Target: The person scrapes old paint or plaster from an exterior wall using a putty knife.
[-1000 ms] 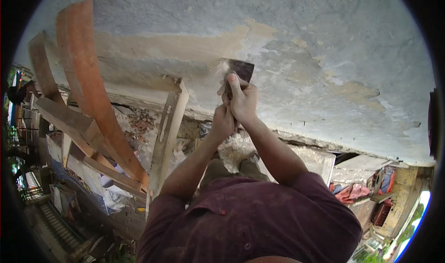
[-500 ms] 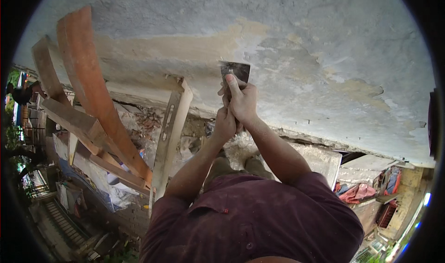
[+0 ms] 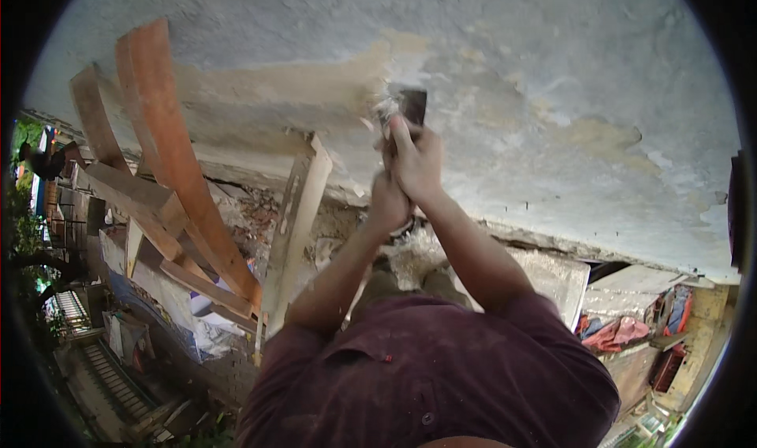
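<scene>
Scraper (image 3: 414, 107) against the patchy grey wall (image 3: 583, 77), right grip (image 3: 419, 158) clasping it, left grip (image 3: 389, 201) closed around it just below, pale flakes (image 3: 367, 123) beside its tip, orange-brown plank (image 3: 169, 132) farther left.

A weathered, open-air building site is indicated: beyond the fingers (image 3: 402, 135), a rough grey plastered surface (image 3: 583, 69) is patched with tan; left of them, long reddish-brown wooden planks (image 3: 158, 105) are seen, with leafy green foliage (image 3: 30, 128) farther left.

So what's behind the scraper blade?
Grey wall with tan patches shows around the scraper blade. The spot right behind the blade is covered, so it can't be seen.
</scene>
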### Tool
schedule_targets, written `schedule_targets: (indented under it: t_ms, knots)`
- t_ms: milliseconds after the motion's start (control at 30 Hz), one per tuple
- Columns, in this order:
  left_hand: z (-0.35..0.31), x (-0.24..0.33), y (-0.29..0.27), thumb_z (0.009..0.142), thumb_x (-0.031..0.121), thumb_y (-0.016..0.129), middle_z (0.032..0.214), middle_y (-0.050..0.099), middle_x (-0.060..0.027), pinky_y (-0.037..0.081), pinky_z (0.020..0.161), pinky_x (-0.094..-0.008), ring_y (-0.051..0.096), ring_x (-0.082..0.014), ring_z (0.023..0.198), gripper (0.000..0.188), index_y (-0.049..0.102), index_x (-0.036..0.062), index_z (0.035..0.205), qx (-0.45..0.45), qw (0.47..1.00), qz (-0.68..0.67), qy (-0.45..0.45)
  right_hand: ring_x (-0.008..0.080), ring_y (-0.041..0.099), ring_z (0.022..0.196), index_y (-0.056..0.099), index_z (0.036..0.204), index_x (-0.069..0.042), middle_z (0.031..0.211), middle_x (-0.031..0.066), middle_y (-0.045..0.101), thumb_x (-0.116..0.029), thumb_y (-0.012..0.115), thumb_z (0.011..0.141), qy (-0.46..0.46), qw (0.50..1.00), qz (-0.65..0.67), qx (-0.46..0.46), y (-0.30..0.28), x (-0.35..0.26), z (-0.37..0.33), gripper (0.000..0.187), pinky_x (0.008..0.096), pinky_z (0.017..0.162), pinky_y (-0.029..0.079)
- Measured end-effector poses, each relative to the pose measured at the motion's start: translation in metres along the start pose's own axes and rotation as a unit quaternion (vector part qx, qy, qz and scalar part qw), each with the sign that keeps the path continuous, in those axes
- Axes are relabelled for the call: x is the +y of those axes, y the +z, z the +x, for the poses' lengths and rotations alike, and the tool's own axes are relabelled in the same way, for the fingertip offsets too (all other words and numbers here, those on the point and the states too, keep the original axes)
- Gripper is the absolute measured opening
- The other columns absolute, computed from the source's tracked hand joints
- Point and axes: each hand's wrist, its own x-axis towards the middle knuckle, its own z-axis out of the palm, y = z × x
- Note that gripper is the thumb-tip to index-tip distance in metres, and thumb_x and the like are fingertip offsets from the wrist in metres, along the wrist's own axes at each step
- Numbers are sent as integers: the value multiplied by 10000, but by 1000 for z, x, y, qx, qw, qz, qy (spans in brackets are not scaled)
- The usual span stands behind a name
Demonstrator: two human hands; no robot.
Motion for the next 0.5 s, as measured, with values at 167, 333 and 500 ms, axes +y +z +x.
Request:
schedule_targets:
  t_ms: [167,333,500]
  knots:
    - [-13,-12,6,944,346,351,530,486,-27,317,341,-235,462,-91,393,395,514,-13,951,21,997,-35,-61,75,449,399,594,646,15,509,42,540,-323,495,909,63,997,-33,21,0,24,-10,439,244,382,332]
    - [-7,20,0,940,465,315,530,473,-17,296,320,-227,422,-87,358,506,500,-3,998,2,988,145,43,85,488,432,594,638,30,507,52,554,-293,521,897,47,998,-5,34,6,-20,-6,420,244,411,369]
    - [0,24,14,937,480,308,498,438,-8,290,306,-231,410,-89,348,529,497,-11,883,43,999,5,-11,81,510,469,607,679,35,521,50,563,-263,524,895,18,997,77,6,0,-13,-10,377,245,437,395]
